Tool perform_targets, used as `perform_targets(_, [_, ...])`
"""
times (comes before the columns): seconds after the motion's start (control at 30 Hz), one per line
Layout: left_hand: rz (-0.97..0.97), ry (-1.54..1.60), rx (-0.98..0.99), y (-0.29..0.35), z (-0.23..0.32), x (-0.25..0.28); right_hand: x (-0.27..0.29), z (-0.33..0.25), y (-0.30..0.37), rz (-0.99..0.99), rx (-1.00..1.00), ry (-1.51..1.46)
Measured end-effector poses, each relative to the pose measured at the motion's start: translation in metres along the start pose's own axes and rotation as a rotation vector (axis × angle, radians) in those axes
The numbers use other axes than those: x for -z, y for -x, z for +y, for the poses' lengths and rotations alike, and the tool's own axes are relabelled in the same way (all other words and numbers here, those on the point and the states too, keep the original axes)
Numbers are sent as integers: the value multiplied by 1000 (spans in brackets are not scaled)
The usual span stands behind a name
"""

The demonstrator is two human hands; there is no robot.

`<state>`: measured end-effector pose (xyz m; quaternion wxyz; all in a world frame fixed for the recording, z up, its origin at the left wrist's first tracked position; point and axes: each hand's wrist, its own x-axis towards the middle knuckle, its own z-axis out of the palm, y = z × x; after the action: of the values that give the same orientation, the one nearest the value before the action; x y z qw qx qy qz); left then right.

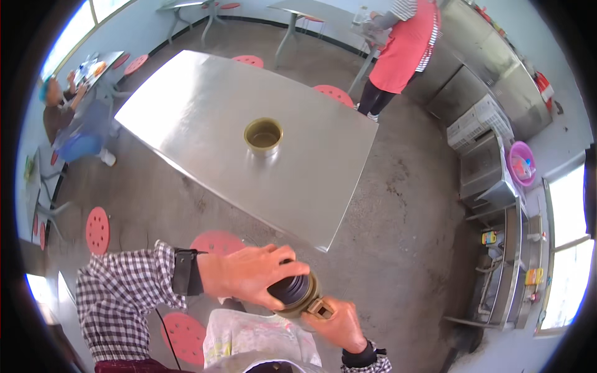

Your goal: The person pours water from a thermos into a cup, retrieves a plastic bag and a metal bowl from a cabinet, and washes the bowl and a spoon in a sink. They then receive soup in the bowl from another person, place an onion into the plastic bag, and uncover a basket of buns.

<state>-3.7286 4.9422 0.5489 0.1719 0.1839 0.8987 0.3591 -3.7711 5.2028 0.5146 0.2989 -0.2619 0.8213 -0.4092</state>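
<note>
In front of my body, low in the view, I hold an olive-green round container (313, 291) with a dark, ridged top or inside. My left hand (249, 273) reaches over it from the left, thumb and fingers curled round the dark part. My right hand (339, 323) grips the squarish brown handle or latch on its near right side. I cannot tell whether the dark part is a separate piece. Ahead of me, an open olive-brown pot (263, 135) stands upright on the steel table (298, 180), apart from both hands.
Red stools (97, 230) stand around the table. One person (404, 50) in a red apron stands at the far right; another (68, 118) sits at the far left. Along the right wall are steel units, a white crate (480, 122) and a purple basin (521, 163).
</note>
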Motion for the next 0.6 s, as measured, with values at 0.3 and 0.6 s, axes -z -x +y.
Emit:
perform_targets(0.3, [94, 142, 370, -59, 40, 51, 107, -62, -37, -4, 221, 385])
perform_targets(0.6, [302, -127, -94, -64, 25, 103, 157, -105, -100, -92, 253, 481])
